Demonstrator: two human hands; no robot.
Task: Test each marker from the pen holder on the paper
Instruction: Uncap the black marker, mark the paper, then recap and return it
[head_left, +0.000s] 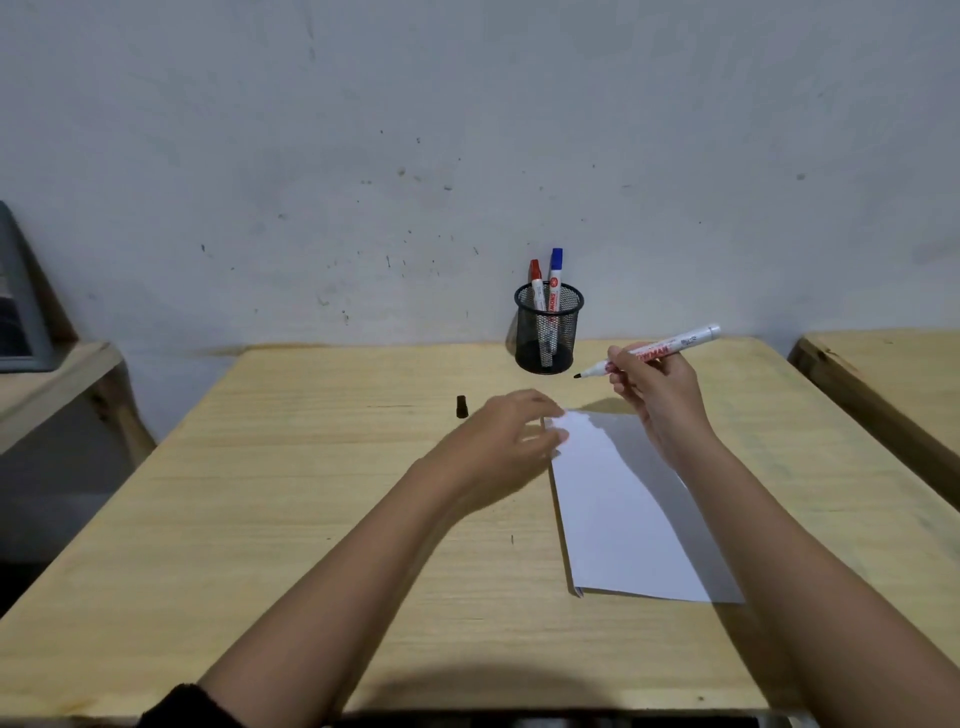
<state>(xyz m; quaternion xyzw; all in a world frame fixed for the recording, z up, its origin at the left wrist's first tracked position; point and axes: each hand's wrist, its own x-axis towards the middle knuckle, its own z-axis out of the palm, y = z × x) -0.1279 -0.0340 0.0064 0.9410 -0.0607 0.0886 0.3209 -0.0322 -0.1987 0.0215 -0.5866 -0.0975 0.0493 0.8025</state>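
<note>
One marker (652, 353) out, uncapped, pinched in right hand (657, 400) right of centre, tip above paper (623, 509); black cap (461, 406) on table (311, 493). Left hand (506, 441) loosely spread, empty, at paper's upper corner. Paper looks unmarked. Red marker (536, 283) and blue marker (556, 275) wait in pen holder (548, 327), upper centre.

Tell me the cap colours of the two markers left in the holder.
Head view: one red-capped marker and one blue-capped marker stand in the black mesh pen holder.
</note>
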